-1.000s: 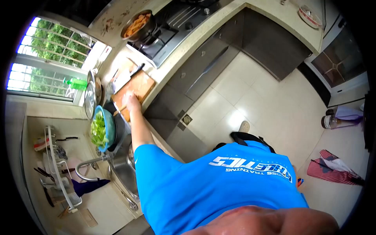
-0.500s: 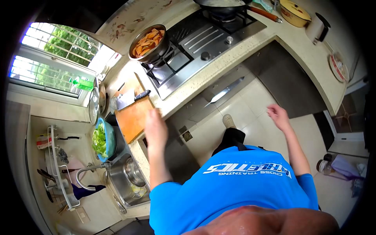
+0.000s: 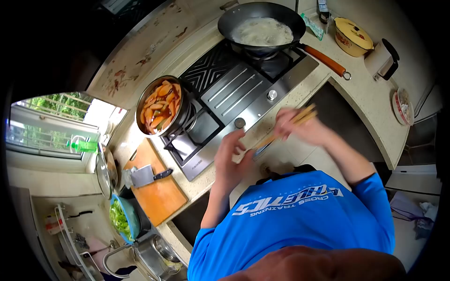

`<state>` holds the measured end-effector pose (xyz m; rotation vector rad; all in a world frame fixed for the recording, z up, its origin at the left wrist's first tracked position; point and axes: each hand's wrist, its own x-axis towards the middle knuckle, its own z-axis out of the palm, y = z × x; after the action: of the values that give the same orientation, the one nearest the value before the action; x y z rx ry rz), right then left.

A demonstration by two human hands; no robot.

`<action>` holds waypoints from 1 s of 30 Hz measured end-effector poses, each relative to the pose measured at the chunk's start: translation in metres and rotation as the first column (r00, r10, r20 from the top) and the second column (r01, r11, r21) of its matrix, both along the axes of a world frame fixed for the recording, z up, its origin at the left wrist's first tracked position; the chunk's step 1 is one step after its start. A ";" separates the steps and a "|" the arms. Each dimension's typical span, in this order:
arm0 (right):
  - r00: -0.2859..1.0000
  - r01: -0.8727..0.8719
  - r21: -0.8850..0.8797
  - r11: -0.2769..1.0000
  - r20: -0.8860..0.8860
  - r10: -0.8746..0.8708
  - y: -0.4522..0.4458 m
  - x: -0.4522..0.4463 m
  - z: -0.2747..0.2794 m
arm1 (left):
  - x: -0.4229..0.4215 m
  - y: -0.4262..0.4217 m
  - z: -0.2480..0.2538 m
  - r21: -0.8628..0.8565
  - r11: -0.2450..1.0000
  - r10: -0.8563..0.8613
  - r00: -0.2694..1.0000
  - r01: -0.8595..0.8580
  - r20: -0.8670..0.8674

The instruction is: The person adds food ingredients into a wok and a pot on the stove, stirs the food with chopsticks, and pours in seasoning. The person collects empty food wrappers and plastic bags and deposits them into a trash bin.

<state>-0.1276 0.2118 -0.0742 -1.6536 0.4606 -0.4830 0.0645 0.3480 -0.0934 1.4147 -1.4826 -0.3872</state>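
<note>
My right hand (image 3: 300,127) is closed around a pair of wooden chopsticks (image 3: 305,114) in front of the counter edge. Their thinner ends slant down toward my left hand (image 3: 229,159). Its fingers and thumb are apart and curved, close to those ends; whether they touch cannot be made out. Both hands are above the front of the gas stove (image 3: 225,100), on the floor side. A black wok (image 3: 262,23) with bubbling, whitish liquid stands on the far right burner. On the left burner is a metal pot (image 3: 161,105) of orange-brown pieces in sauce.
Left of the stove, a cleaver (image 3: 147,176) lies on a wooden cutting board (image 3: 161,201). Beside it, a blue basin (image 3: 132,213) holds green leaves, near the sink (image 3: 152,253). The wok's handle (image 3: 326,61) sticks out over the counter toward a yellow lidded pot (image 3: 351,40) and a kettle (image 3: 382,58).
My right hand, bare before, now holds chopsticks and has come in toward the stove. My left hand has moved right, away from the cutting board. The view has shifted, showing more of the wok.
</note>
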 end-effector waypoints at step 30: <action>0.997 0.079 -0.558 0.826 0.060 -0.055 -0.417 0.013 0.021 | -0.110 -0.024 -0.057 0.387 0.566 0.805 0.589 -0.728 -0.071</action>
<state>-0.1151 -0.2055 -0.0533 -2.1949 0.3636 -0.7564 -0.0454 0.3238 -0.1501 2.0479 -0.4745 -0.2180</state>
